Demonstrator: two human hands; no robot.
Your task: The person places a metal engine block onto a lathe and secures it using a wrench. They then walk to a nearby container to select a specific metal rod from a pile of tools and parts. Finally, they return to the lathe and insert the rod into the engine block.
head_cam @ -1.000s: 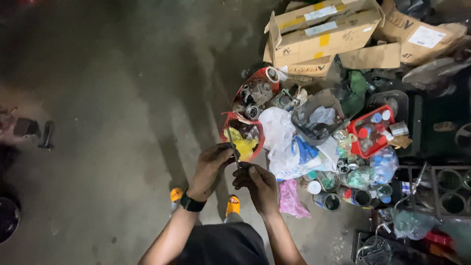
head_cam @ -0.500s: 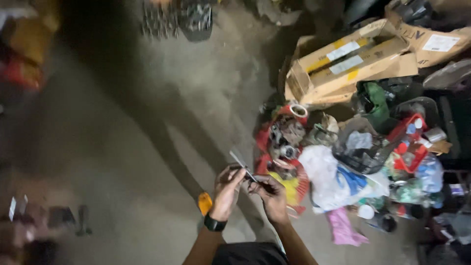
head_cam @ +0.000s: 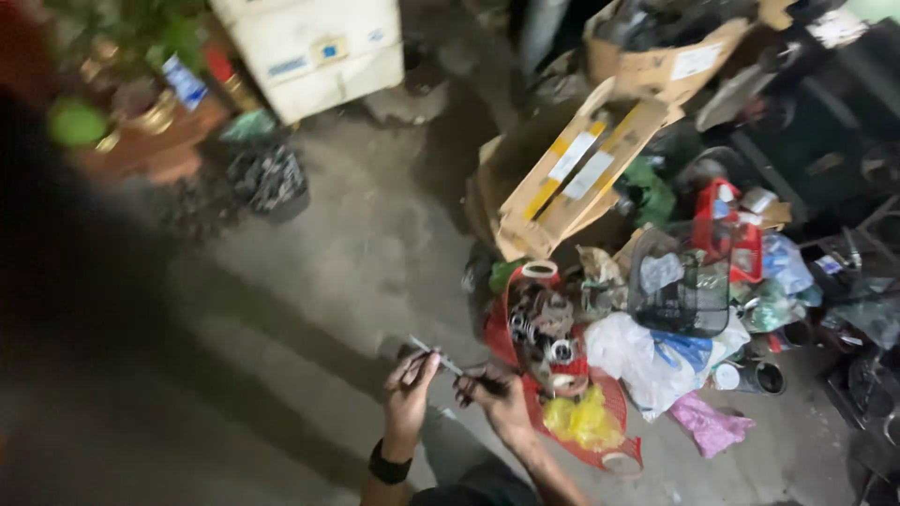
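Both hands grasp 1 thin metal tool (head_cam: pixel 448 362) low in the view, above the concrete floor (head_cam: pixel 309 281). The left hand (head_cam: pixel 408 394), a dark band on its wrist, pinches the pale tip between fingertips. The right hand (head_cam: pixel 502 398) is clenched around the dark handle end. Just right of the hands sits a red basket (head_cam: pixel 614 412) of metal parts, with a yellow bag (head_cam: pixel 581 419) inside. A black mesh basket (head_cam: pixel 680 281) and cardboard boxes (head_cam: pixel 572 173) lie beyond.

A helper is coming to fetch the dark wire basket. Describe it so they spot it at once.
Start at the tilted cardboard box with yellow stripes. Just right of and below it, amid the clutter, sits the dark wire basket. It is the only black see-through mesh container, beside a red basket.
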